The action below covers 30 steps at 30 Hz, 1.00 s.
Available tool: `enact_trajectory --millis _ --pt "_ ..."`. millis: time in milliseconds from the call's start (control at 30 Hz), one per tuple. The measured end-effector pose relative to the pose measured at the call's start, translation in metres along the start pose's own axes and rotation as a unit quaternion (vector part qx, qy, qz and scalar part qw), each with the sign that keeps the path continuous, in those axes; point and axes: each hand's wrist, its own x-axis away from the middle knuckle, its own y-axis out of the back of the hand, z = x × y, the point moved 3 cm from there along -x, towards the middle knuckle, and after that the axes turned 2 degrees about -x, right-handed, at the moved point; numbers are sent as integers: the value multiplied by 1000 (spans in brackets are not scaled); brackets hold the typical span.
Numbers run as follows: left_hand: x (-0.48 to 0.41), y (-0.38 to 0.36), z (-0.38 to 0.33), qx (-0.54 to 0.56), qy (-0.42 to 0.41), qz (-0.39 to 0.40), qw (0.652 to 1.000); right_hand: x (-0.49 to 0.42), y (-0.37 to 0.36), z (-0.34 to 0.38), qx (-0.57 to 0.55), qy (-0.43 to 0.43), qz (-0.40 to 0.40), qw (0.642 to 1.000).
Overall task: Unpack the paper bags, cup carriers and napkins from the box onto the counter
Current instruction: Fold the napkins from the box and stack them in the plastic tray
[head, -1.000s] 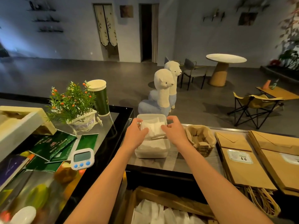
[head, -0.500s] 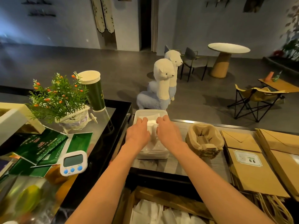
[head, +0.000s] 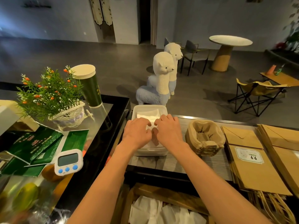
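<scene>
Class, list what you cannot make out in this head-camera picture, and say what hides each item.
- Head view: the left hand and right hand cover the nearer napkins in the white container; whether the fingers pinch or press is hidden.
- Head view: the box is cut off by the bottom edge; its contents cannot be counted.
- Head view: the paper bags run off the right edge; the small print on the label is too small to read.
</scene>
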Motion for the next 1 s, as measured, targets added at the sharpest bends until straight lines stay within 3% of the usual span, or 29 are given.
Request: enact_trajectory --millis 167,467,600,700,867,1000 --pt "6 10 -3 -33 -37 57 997 0 2 0 7 40 87 995" --pt "11 8 -1 -5 -18 25 1000 6 7 1 -14 19 47 999" --pt "13 12 -4 -30 -10 83 996 7 10 2 -3 26 97 995" --pt "14 16 -8 -29 -22 105 994 10 17 3 -26 20 76 997" --pt "27 22 -12 20 -19 26 999 28 32 1 -121 -34 -13 992" --pt "50 20 -21 154 -15 -67 986 49 41 1 -199 -64 -43 977"
